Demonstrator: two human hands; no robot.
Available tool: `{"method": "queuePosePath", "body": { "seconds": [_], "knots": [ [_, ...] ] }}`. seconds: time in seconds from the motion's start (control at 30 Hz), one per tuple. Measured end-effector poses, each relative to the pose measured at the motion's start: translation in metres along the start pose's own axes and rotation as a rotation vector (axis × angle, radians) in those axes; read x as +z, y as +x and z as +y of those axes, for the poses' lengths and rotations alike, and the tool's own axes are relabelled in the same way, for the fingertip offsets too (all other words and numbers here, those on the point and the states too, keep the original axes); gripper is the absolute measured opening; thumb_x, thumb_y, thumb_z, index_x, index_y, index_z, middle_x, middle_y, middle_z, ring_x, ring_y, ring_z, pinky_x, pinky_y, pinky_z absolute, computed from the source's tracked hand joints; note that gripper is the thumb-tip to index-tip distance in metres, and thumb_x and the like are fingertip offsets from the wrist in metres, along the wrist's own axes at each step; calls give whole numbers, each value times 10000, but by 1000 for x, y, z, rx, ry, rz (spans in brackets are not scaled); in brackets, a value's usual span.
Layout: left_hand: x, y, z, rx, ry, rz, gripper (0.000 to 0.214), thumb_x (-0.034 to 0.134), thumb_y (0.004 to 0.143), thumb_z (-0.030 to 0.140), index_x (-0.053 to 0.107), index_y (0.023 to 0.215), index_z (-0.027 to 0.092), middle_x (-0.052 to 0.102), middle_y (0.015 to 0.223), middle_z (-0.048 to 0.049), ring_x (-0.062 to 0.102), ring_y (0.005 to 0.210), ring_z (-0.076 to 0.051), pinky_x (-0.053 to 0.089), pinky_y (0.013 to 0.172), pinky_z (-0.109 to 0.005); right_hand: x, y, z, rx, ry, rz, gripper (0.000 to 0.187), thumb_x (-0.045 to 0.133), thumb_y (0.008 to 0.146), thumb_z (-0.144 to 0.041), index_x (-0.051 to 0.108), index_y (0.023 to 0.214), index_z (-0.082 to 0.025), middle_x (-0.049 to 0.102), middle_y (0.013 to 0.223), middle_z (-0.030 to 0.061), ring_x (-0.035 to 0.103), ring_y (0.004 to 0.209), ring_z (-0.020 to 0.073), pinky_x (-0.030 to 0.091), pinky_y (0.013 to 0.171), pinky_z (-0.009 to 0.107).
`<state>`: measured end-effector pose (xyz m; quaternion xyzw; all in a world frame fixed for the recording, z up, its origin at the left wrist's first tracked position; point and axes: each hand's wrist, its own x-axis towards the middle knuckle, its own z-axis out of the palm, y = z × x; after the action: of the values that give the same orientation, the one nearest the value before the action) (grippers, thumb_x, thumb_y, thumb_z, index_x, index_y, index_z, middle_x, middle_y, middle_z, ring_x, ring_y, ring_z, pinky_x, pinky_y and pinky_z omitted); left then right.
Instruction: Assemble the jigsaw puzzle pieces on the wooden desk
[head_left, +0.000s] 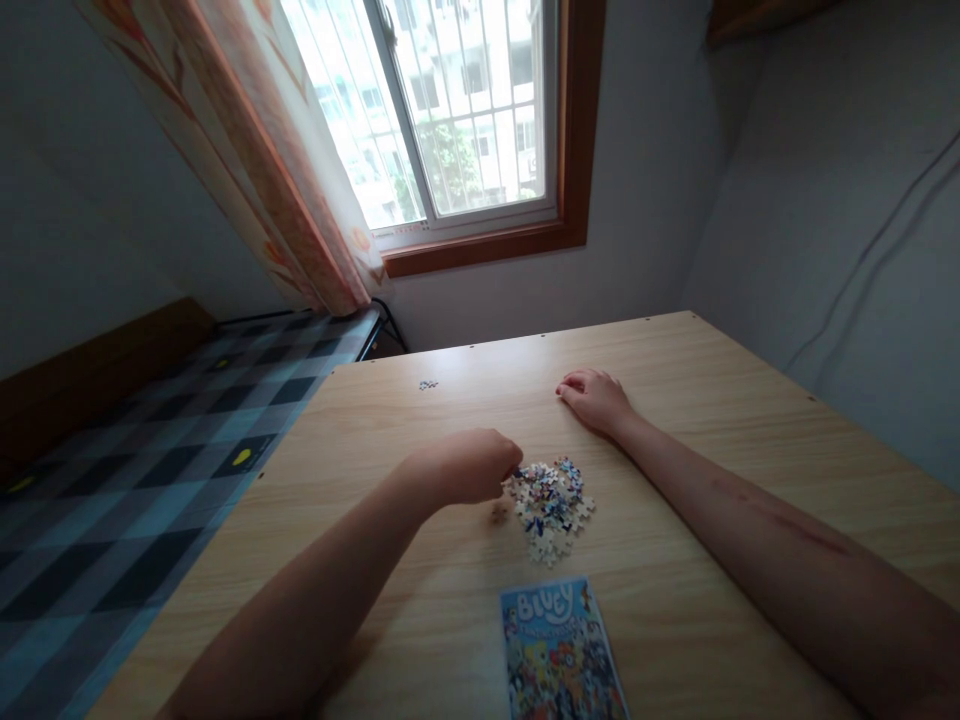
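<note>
Reaching to the heaped puzzle pieces (553, 505) just right of it: left hand (478, 466), grip state hidden. Small cluster (428, 384) beyond, leftward; most pieces seemingly unjoined. Right hand (594, 402) rests, grip unclear.

So the left arm (337, 580) is stretched over the tabletop (337, 430), wrist bent inward, left hand (476, 465) held near the middle, fingers curled, tips mostly hidden. The right arm (735, 520) is angled toward the far edge, right hand (598, 400) just kinda rested there, fingers loosely bent.
</note>
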<state>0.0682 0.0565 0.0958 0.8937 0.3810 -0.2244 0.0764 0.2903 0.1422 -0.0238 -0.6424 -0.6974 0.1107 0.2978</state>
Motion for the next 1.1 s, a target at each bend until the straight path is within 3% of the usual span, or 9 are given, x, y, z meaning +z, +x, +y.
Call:
{"method": "queuePosePath", "body": {
  "seconds": [0.1,0.23,0.33,0.43,0.6,0.83,1.0,1.1],
  "knots": [
    [-7,-9,-19,-43,-94,58,131,690,744,158,714,865,204,733,833,-33,614,706,-161,430,623,-262,0,0,0,1,-4,-3,213,577,891,-357,770,862,-271,759,1067,13,628,1063,225,404,939,328],
    [-15,-19,-69,-200,-241,190,318,647,772,118,736,1049,247,753,823,12,648,721,-143,425,644,-241,0,-1,0,0,1,-11,225,571,897,-363,771,868,-262,759,1073,25,625,1067,228,400,947,333],
    [-14,-24,-114,-412,-161,296,194,648,758,137,779,866,231,759,829,-1,661,763,-171,427,662,-249,1,-1,0,4,1,-15,221,573,896,-358,769,868,-259,757,1075,26,625,1072,227,402,951,334],
    [-3,-23,-154,-587,-144,359,186,655,746,150,792,843,229,766,886,-21,673,805,-195,445,687,-253,2,-1,0,-4,-1,-8,214,576,896,-350,767,860,-263,755,1072,20,628,1072,225,405,952,334],
    [33,-9,-205,-649,-285,539,195,653,767,203,803,889,227,763,924,-42,681,842,-202,480,736,-255,1,-2,0,-22,-6,5,211,579,896,-341,770,864,-258,760,1052,24,639,1044,222,419,923,321],
    [79,3,-230,-688,-437,630,256,631,791,194,784,996,182,778,940,-40,691,859,-173,497,786,-219,2,-2,1,-21,1,-3,205,584,890,-336,770,866,-252,757,1071,27,642,1049,226,423,930,331],
    [87,1,-238,-741,-447,672,397,604,792,166,733,1165,197,772,1046,-37,700,875,-158,505,794,-207,4,-1,4,-32,4,1,209,581,893,-339,769,860,-256,756,1076,30,643,1058,228,425,944,338],
    [87,0,-240,-763,-416,678,341,608,804,204,755,1111,212,774,1031,-40,701,902,-176,502,819,-223,5,-1,5,-31,5,2,205,585,890,-339,771,861,-259,756,1085,25,646,1054,228,428,941,337]
  ]
}}
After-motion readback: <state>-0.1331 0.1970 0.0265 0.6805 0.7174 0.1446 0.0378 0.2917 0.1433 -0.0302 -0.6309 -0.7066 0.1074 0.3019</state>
